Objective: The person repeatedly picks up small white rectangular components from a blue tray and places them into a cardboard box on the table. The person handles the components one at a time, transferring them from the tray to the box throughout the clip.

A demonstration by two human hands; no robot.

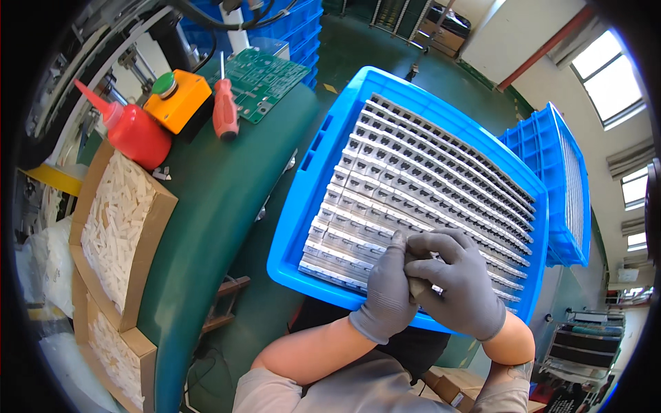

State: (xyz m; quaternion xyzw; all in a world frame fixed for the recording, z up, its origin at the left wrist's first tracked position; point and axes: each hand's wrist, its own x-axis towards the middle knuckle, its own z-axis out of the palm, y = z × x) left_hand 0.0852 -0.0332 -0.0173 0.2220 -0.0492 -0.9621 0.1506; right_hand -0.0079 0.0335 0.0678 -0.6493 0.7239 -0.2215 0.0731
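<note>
Both my hands wear grey gloves and meet over the near side of a blue plastic crate [292, 265]. Rows of silvery-white metal parts with dark slots [413, 175] fill the crate. My left hand [390, 292] is closed, its thumb pointing up against the fingers of the right. My right hand [460, 279] curls its fingers and thumb inward toward the left hand. Whatever sits between the fingertips is hidden by the gloves. Below the hands lie the nearest rows of parts, partly covered by them.
Left of the crate runs a green-topped bench [227, 206] with a red squeeze bottle [140, 134], an orange box with a green button [177, 100], a screwdriver [225, 110] and a green circuit board [265, 79]. Cardboard boxes [160, 210] hold white pieces. Another blue crate [561, 193] stands right.
</note>
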